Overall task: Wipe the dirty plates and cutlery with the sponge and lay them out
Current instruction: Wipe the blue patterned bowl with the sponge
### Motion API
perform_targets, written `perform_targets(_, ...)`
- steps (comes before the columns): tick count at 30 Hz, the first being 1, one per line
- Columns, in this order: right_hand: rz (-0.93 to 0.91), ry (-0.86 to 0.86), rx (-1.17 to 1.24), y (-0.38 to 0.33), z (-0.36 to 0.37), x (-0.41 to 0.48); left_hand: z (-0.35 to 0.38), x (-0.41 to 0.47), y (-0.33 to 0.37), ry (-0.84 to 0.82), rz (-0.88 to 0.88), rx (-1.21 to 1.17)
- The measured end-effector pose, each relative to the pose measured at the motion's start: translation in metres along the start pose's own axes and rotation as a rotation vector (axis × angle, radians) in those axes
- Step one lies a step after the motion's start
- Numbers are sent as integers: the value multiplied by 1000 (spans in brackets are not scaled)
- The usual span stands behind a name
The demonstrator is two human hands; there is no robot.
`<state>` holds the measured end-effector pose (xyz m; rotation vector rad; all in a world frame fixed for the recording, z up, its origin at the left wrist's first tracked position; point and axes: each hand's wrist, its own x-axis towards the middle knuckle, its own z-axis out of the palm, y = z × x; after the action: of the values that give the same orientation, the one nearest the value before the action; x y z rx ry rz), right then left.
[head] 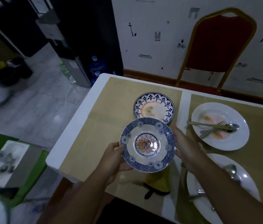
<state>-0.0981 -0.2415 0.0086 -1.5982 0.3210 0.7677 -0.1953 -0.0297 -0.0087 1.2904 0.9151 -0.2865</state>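
Blue-patterned plate (147, 144), reddish-stained centre, gripped by both hands

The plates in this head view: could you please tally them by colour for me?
Blue-patterned plates: 2 (held blue-patterned plate gripped by the left hand and right hand; blue floral plate on the table)
Plain white plates: 2 (far white plate; near white plate)
Total: 4

Bare placemat (111, 101) left of patterned plate (154, 107); white plates (234, 113) crowd right.
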Motion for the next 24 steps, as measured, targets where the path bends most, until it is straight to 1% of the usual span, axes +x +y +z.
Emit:
perform_targets(3, -1, -44, -34, 12, 10, -8, -13, -11, -19, 21, -34, -20)
perform_targets(6, -45, -14, -93, 22, 16, -4, -27, -14, -24, 63, -21, -67)
perform_targets(8, -108, 94, -192, 32, 19, -2, -37, -12, -24, 84, 5, -82)
perform_targets(11, -222, 337, -447, 59, 22, -8, -54, -3, -27, 132, 21, -107)
perform_targets(13, -219, 409, -719, 80, 30, -11, -67, 6, -30, 140, 29, -118)
perform_targets(15, -193, 430, -945, 98, 43, -8, -78, 14, -31, 133, 32, -121)
perform_targets(17, -172, 447, -1023, 107, 60, -5, -87, 21, -35, 115, 28, -120)
perform_targets(19, -185, 485, -1068, 115, 75, 2, -93, 27, -37, 81, 23, -115)
perform_targets(21, -159, 518, -1102, 124, 85, 8, -97, 32, -38, 45, 21, -109)
perform_targets(24, -142, 610, -1147, 136, 94, 15, -101, 38, -39, 5, 15, -89)
